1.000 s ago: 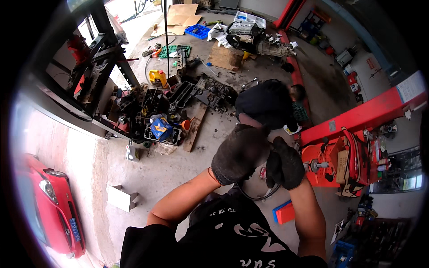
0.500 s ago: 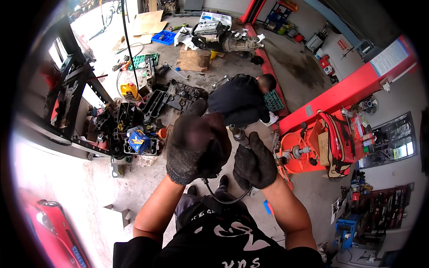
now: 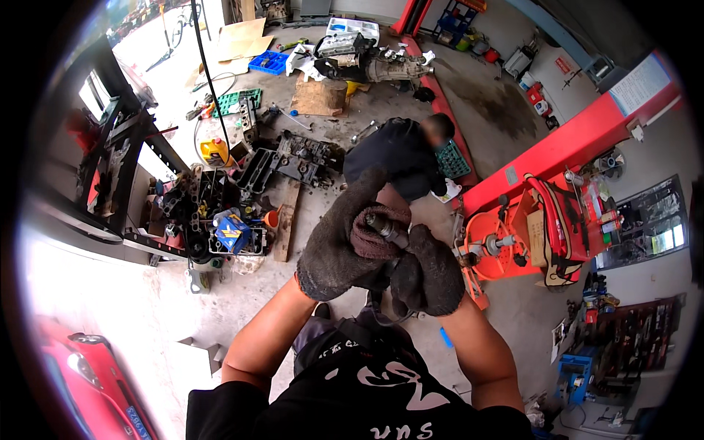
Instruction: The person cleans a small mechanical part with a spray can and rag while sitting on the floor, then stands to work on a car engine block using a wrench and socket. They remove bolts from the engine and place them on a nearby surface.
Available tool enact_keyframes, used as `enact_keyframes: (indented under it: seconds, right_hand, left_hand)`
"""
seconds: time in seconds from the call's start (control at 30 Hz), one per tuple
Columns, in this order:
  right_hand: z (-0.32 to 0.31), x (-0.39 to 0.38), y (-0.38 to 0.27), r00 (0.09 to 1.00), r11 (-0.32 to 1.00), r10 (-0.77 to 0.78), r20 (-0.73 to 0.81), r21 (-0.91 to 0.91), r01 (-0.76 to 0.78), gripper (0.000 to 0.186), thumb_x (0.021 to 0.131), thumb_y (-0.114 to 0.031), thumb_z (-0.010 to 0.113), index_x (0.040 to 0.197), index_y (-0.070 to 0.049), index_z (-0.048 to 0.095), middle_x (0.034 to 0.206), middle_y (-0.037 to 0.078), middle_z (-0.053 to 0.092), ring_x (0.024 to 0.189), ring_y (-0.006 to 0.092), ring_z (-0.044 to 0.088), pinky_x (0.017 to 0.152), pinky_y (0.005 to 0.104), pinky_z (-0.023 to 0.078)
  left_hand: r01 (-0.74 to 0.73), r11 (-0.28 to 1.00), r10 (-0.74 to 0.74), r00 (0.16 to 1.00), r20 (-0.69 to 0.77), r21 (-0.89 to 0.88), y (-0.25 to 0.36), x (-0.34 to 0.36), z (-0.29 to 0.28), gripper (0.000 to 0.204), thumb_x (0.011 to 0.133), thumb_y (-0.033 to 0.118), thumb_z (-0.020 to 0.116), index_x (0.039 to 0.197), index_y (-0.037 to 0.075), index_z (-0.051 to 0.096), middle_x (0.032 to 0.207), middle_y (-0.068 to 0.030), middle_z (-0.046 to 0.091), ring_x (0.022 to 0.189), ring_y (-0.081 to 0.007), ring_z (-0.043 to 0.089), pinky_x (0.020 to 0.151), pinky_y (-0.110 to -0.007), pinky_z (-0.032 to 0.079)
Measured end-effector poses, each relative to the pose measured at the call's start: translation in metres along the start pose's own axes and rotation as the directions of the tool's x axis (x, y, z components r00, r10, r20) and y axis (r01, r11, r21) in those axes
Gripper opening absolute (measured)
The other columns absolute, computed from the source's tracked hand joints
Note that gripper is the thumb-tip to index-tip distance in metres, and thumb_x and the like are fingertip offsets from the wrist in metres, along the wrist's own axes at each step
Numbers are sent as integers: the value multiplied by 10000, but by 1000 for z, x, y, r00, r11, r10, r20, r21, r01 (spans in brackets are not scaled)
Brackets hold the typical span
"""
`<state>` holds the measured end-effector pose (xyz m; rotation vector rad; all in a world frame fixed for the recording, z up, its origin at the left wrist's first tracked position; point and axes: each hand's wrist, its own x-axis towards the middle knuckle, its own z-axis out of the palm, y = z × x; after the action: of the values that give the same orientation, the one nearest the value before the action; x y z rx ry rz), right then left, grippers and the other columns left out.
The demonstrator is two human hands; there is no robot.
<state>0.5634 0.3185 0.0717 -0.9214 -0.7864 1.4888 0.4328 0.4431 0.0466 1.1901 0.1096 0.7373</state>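
Observation:
In front of my chest, my left hand (image 3: 334, 238) wears a dark knitted glove and is closed around a brownish-red cloth (image 3: 367, 242). The cloth lies against the front end of a small cylindrical metal part (image 3: 393, 232). My right hand (image 3: 431, 273), gloved the same way, grips the back of this part, its thumb along the side. A thin dark cable (image 3: 392, 321) loops below the hands. The part resembles a sensor or probe, but its exact kind does not show. The palm-side fingers of both hands are mostly hidden.
Ahead, another person (image 3: 392, 158) in dark clothes bends low near a green crate (image 3: 452, 159). Engine parts (image 3: 304, 158) lie on the floor to the left. A red lift post (image 3: 543, 154) and an orange round-framed stand (image 3: 488, 242) are on the right. A red car (image 3: 95, 381) is at lower left.
My left hand has moved right and brought the cloth onto the metal part's end, which stood apart from it before. My right hand has shifted slightly, turning the part leftward.

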Motion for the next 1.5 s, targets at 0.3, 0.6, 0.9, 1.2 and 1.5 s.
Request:
enact_keyframes:
  seconds: [0.3,0.6,0.9,1.2,1.5]
  right_hand:
    - [31,6,-26,967,975,98,-237,216,-46,622,1066,-451,385,1405,69,420,1223,120,609,712,184,657,633,284,522]
    - [27,-7,-21,885,684,-283,-371,-724,-85,608,1046,-506,449,1092,62,661,544,59,588,446,145,569,450,271,458]
    - [6,-6,-19,993,995,102,-62,9,-102,460,1060,-416,473,1095,14,632,624,53,632,481,111,593,463,266,477]
    - [-2,9,-5,991,934,92,100,337,-120,527,1041,-473,473,1215,16,565,721,73,653,550,125,626,487,285,502]
    - [0,7,-17,992,975,46,-119,-212,-71,631,1022,-530,472,1335,17,498,818,93,673,618,139,659,510,305,526]
  left_hand:
    - [-198,973,187,978,-92,-121,21,-2,7,953,743,-53,788,1553,6,288,1401,-202,540,1129,-225,631,967,-348,518]
    - [58,996,-53,996,-72,74,50,-2,-9,825,720,33,838,1443,-37,448,1254,-156,650,1133,-261,643,1029,-372,487]
    - [-269,760,304,952,42,592,51,-8,-1,820,741,7,815,1462,-33,425,1179,-128,697,1022,-232,677,963,-371,518]
    - [-169,973,192,971,-144,159,48,-1,8,787,802,-23,703,1508,-34,353,1208,-152,658,982,-205,676,921,-347,526]
    - [-271,963,270,959,-86,7,45,9,-8,857,779,205,850,1473,-28,404,1457,-186,508,1192,-257,607,1027,-399,491]
